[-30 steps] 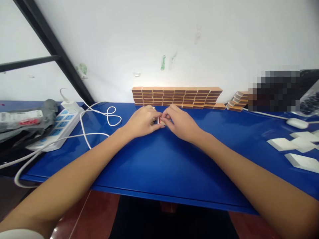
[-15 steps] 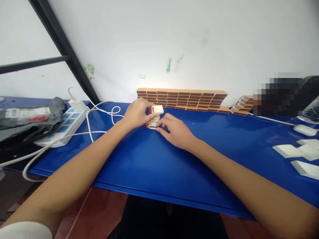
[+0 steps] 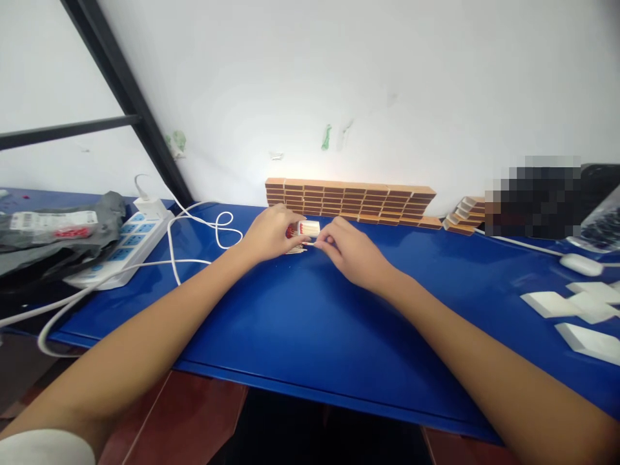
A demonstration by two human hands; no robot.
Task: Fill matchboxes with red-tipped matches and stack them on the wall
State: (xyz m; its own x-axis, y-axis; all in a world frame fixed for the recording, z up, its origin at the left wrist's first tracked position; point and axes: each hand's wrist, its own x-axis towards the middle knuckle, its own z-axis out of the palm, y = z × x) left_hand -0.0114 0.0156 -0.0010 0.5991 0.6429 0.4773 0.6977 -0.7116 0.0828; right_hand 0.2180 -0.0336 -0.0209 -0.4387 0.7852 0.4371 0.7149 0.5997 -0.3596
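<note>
My left hand (image 3: pixel 272 234) is closed on a small white matchbox tray (image 3: pixel 310 228) with red-tipped matches in it. The tray is held low over the blue table. Under and beside the left fingers lies a pile of loose matches (image 3: pixel 294 250), partly hidden by the hand. Just right of the tray, my right hand (image 3: pixel 352 253) is pinched, thumb against fingers. Thin pale matchsticks (image 3: pixel 310 243) reach from the left thumb to these right fingertips; how many the right hand grips is too small to tell.
Behind the hands, a long stack of brown matchboxes (image 3: pixel 349 201) stands along the wall, with a shorter stack (image 3: pixel 467 216) to its right. A white power strip (image 3: pixel 123 248), cables and a grey plastic bag (image 3: pixel 62 226) lie at left. Several white trays (image 3: pixel 593 342) are at right.
The tray has come down slightly towards the pile and me. My right fingers have moved from the pile's right side to a pinch at the matchsticks beside the tray. The view has shifted slightly.
</note>
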